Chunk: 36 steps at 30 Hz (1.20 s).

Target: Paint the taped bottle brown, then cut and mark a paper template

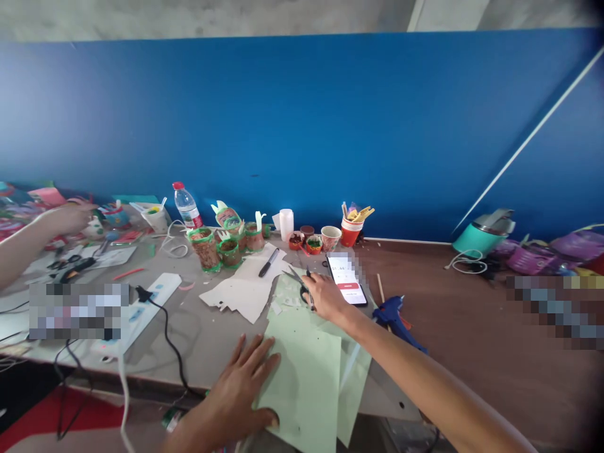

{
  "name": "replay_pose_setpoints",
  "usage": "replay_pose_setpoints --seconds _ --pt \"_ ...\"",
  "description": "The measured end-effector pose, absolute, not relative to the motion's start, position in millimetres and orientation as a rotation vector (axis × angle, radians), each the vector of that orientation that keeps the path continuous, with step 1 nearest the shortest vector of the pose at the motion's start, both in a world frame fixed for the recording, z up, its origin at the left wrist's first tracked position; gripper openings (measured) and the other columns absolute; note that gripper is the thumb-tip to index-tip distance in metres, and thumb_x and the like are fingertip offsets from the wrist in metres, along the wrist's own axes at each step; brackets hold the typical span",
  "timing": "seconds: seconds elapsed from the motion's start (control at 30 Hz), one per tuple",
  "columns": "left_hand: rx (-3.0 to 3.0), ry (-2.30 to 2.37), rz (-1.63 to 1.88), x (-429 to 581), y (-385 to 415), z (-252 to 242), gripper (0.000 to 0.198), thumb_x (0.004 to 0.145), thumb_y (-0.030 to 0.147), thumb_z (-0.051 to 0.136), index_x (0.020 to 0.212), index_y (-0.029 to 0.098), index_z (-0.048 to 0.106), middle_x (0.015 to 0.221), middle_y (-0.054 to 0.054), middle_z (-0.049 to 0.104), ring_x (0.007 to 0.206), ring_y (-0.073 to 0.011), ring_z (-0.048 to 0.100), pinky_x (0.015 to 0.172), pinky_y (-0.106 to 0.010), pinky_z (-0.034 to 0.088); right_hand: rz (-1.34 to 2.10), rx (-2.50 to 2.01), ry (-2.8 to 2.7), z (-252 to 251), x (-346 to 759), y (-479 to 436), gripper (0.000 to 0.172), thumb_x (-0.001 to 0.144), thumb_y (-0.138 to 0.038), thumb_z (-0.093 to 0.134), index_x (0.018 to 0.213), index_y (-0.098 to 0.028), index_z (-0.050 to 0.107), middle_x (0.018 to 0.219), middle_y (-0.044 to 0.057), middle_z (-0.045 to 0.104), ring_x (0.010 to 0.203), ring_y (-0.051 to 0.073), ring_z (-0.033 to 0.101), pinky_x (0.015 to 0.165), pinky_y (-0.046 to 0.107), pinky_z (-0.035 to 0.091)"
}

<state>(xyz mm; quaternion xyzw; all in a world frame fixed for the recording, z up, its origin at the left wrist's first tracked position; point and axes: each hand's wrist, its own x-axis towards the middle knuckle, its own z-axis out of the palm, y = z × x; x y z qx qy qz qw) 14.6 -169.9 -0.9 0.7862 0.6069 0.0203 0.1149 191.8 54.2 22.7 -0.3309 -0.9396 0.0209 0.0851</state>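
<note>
My left hand (245, 384) lies flat with fingers spread on the near left edge of a light green paper sheet (306, 371), pressing it to the grey table (207, 327). My right hand (325, 297) reaches forward onto the far end of the green paper, its fingers closed on a pair of scissors (299, 284) resting there. A phone (348, 280) with a lit screen lies just right of that hand. A blue glue gun (394, 318) lies under my right forearm.
White cut card (245, 289) with a black marker (268, 262) lies left of the scissors. Behind stand green-rimmed decorated cups (206, 248), a water bottle (186, 206) and an orange cup of sticks (352, 231). A power strip (146, 308) with black cable lies left. Another person's hand (66, 217) works far left.
</note>
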Motion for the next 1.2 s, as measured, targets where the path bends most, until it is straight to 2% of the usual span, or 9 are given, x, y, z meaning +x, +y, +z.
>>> replay_pose_setpoints --seconds 0.13,0.27,0.37,0.5,0.77,0.87,1.07,1.2 --pt "2.329 1.703 0.006 17.2 -178.3 1.5 0.104 0.061 0.062 0.073 0.147 0.028 0.026 0.157 -0.013 0.019 0.143 -0.0396 0.011 0.111 -0.067 0.010 0.090 -0.999 -2.829 20.6 186.8 56.3 0.026 0.087 -0.022 0.052 0.111 -0.016 0.057 0.104 0.013 0.061 0.094 0.025 0.059 0.084 0.033 0.042" --pt "2.358 1.652 -0.053 17.6 -182.2 0.2 0.104 0.063 0.065 0.069 0.148 0.030 0.022 0.158 -0.012 0.016 0.143 -0.0399 0.009 0.110 -0.067 0.010 0.135 -1.049 -2.821 16.6 185.1 58.6 0.033 0.081 -0.012 0.054 0.113 -0.017 0.056 0.108 0.013 0.059 0.089 0.023 0.061 0.078 0.030 0.044" --pt "2.388 1.721 -0.036 17.9 -182.9 -4.5 0.094 0.068 0.046 0.073 0.147 0.029 0.026 0.157 -0.011 0.020 0.143 -0.0375 0.013 0.112 -0.064 0.013 0.179 -1.066 -2.799 14.1 184.5 59.0 0.045 0.075 -0.002 0.052 0.117 -0.017 0.054 0.111 0.013 0.056 0.088 0.022 0.061 0.075 0.029 0.045" --pt "2.460 1.744 0.029 17.1 -183.6 -11.6 0.082 0.072 0.021 0.063 0.146 0.029 0.029 0.156 -0.007 0.023 0.143 -0.0335 0.017 0.113 -0.061 0.017 0.232 -1.053 -2.742 14.3 186.3 58.4 0.054 0.073 0.000 0.052 0.124 -0.017 0.051 0.115 0.012 0.052 0.097 0.022 0.058 0.082 0.029 0.045" --pt "2.509 1.762 0.033 19.4 -181.9 -13.2 0.080 0.069 0.012 0.055 0.145 0.025 0.031 0.156 -0.008 0.025 0.143 -0.0321 0.016 0.113 -0.059 0.020 0.227 -1.121 -2.608 14.9 186.2 70.8 0.059 0.073 -0.005 0.057 0.130 -0.015 0.047 0.119 0.014 0.047 0.101 0.024 0.058 0.086 0.031 0.046" --pt "2.519 1.757 0.055 21.3 -177.9 -14.6 0.079 0.071 0.015 0.057 0.145 0.024 0.031 0.155 -0.008 0.026 0.143 -0.0332 0.016 0.113 -0.058 0.020 0.194 -1.155 -2.591 14.5 178.2 78.4 0.058 0.072 -0.004 0.058 0.128 -0.014 0.050 0.122 0.015 0.048 0.102 0.024 0.058 0.086 0.030 0.047" --pt "2.491 1.728 0.084 22.5 -166.6 -18.2 0.077 0.079 0.045 0.061 0.146 0.023 0.029 0.155 -0.012 0.025 0.142 -0.0356 0.018 0.114 -0.058 0.015 0.135 -1.249 -2.559 16.9 156.9 89.8 0.050 0.077 -0.002 0.050 0.126 -0.013 0.051 0.129 0.019 0.047 0.107 0.026 0.057 0.089 0.032 0.046" --pt "2.445 1.732 0.037 24.0 -160.2 -14.3 0.073 0.083 0.043 0.057 0.147 0.024 0.028 0.156 -0.012 0.024 0.143 -0.0347 0.014 0.114 -0.060 0.014 0.138 -1.288 -2.591 17.5 143.8 95.4 0.056 0.079 -0.002 0.046 0.135 -0.011 0.044 0.131 0.021 0.048 0.115 0.029 0.053 0.092 0.036 0.044"
